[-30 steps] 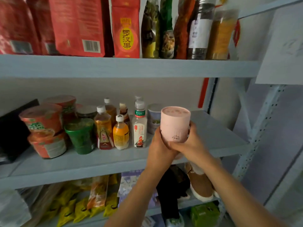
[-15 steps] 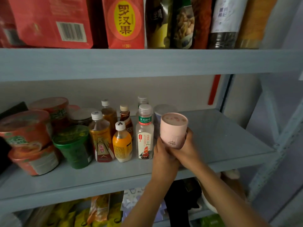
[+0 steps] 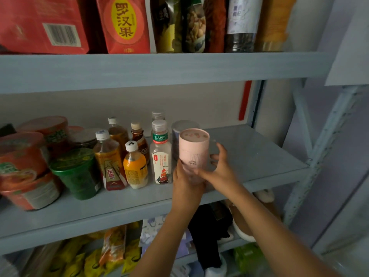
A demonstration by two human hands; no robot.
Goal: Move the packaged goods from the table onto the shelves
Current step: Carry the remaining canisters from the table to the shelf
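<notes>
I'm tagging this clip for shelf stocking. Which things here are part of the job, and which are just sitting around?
In the job: pink canister; left hand and right hand, both gripping it; middle shelf.
Lying about: white tea bottle; orange bottle; green noodle cup; red box on the top shelf.

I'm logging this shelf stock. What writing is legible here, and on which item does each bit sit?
"罗汉果": red pack, top shelf.
"东方树叶": clear bottle, on its green band.
"东鹏": yellow-and-red bottle.
Too small or blurred to read: the print on the pink canister, the barcode digits on the red bag, and the noodle cup labels.
</notes>
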